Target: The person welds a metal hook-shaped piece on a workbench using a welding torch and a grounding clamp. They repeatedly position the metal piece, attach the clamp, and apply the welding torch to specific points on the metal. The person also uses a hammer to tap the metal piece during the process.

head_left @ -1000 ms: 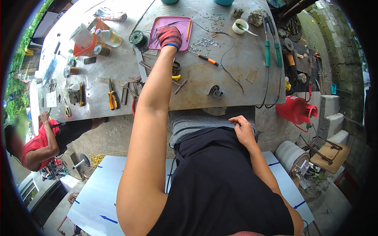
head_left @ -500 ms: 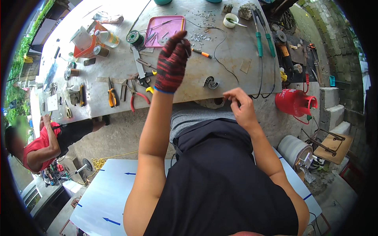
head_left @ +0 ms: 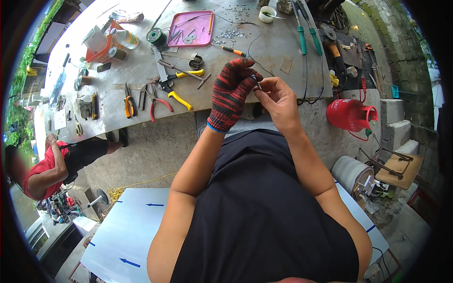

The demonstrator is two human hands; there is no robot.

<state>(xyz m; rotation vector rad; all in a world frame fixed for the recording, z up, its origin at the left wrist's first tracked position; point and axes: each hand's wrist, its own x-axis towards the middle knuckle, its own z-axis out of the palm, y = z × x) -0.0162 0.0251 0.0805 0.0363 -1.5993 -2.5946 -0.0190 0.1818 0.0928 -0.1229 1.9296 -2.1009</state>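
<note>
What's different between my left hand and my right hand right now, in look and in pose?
Your left hand wears a red-and-black striped knit glove with a blue edge at the wrist; your right hand is bare. The left hand's fingers curl toward the picture's right, while the right hand's fingers point toward its left. Both have fingertips at the same small metal piece, in front of the table edge.

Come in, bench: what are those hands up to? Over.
Gloved left hand holding small metal piece. Bare right hand at it. Pink tray beyond, yellow-handled cutter to the left.
</note>
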